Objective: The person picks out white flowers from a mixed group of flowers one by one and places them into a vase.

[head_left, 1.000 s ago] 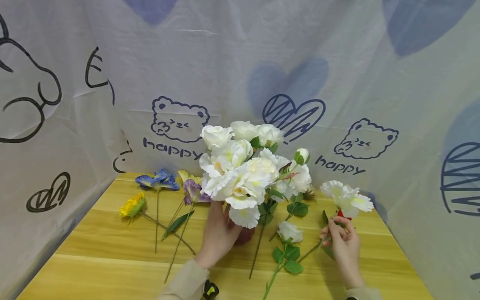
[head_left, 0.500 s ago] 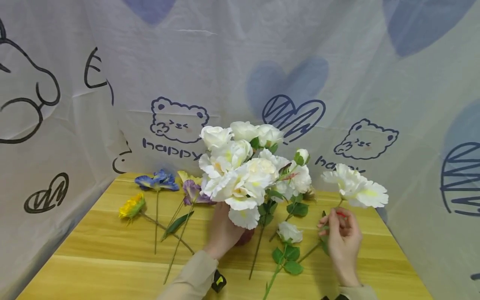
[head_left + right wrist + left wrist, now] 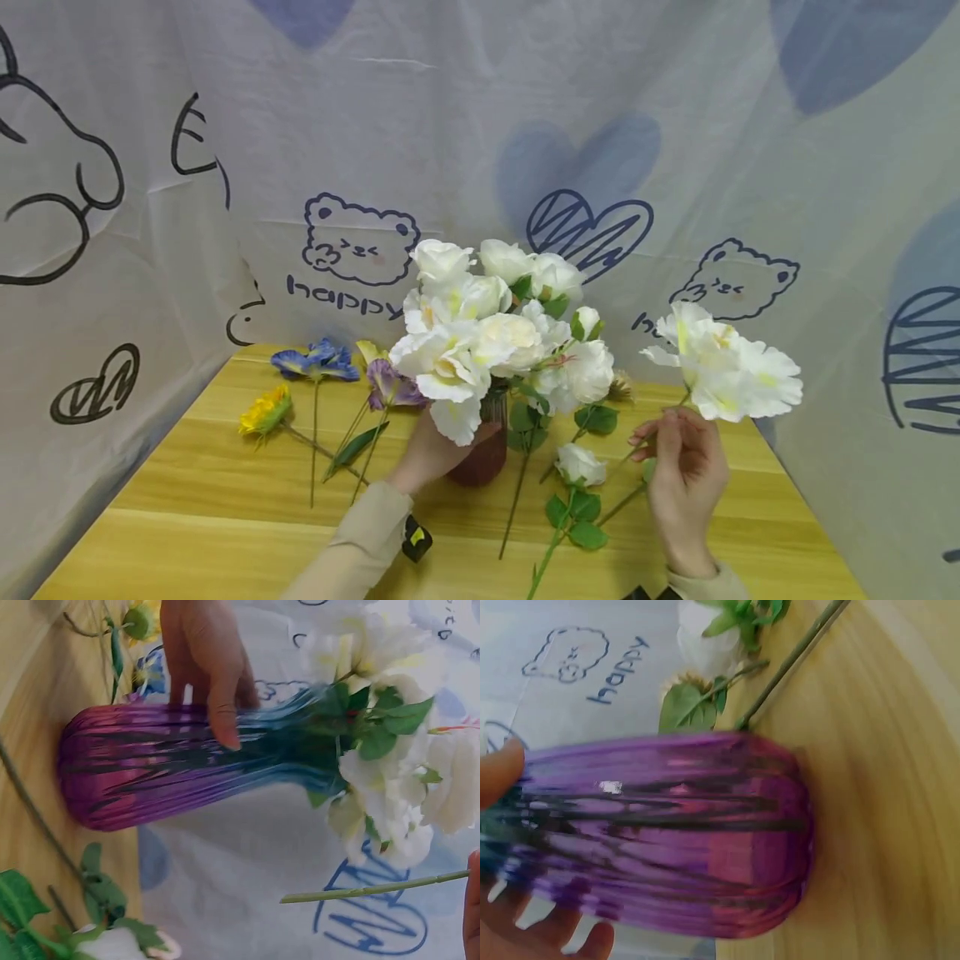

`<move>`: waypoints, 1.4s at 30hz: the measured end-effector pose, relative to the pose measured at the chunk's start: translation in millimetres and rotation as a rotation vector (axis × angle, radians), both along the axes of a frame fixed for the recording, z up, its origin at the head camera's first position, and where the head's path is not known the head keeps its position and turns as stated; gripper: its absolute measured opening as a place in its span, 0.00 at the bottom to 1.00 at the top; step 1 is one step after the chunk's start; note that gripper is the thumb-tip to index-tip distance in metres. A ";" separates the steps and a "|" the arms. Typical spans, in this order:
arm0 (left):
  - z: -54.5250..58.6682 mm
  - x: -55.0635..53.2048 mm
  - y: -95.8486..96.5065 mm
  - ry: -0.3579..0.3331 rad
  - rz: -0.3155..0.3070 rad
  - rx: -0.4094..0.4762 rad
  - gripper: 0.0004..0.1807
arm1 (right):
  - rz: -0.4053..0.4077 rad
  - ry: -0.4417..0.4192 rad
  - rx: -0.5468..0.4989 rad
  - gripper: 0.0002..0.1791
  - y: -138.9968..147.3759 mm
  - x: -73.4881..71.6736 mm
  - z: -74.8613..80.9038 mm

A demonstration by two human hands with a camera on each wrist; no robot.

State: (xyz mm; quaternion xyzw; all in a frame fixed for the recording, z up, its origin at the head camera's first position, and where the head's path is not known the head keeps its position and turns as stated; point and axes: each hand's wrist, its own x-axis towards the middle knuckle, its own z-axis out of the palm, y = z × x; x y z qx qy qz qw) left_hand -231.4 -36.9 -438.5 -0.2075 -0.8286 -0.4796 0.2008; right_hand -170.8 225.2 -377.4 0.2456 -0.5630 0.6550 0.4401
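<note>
My left hand (image 3: 435, 454) grips a ribbed, see-through vase (image 3: 480, 458), with its fingers and thumb on opposite sides of the wall. The right wrist view shows the vase (image 3: 142, 761) purple at the base and teal at the neck. A dense bunch of white flowers (image 3: 487, 325) fills its mouth, and dark stems show through the wall. My right hand (image 3: 688, 483) pinches the stem of one large ruffled white flower (image 3: 731, 367), held above the table to the right of the vase. That stem's cut end (image 3: 289, 898) hangs free beside the vase in the right wrist view.
Left of the vase lie a blue flower (image 3: 318, 362), a yellow sunflower (image 3: 264, 412) and a purple flower (image 3: 390, 385). A white rose (image 3: 580, 464) with green leaves lies between my hands on the wooden table (image 3: 225, 508). A printed curtain (image 3: 465, 100) hangs behind.
My right hand has lifted the ruffled white flower up and to the right. The vase and its flowers have shifted and turned slightly in my left hand, showing more of the base.
</note>
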 end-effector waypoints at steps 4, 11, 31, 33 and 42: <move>3.0 -3.2 -8.8 -0.152 -0.081 0.063 0.44 | 0.026 0.077 -0.037 0.08 -7.5 2.4 7.9; 9.0 13.7 -11.3 -0.091 0.000 -0.012 0.31 | 0.049 0.180 -0.087 0.09 -21.3 6.3 19.1; 36.1 65.9 0.0 0.401 0.063 -0.158 0.19 | 0.135 0.334 -0.146 0.06 -63.8 10.8 43.5; 40.1 63.6 -1.3 0.452 0.072 -0.094 0.20 | 0.125 0.324 -0.141 0.07 -69.6 10.2 44.1; 51.4 54.0 -8.6 0.550 0.100 0.001 0.25 | 0.094 0.196 -0.060 0.10 -92.1 14.7 51.0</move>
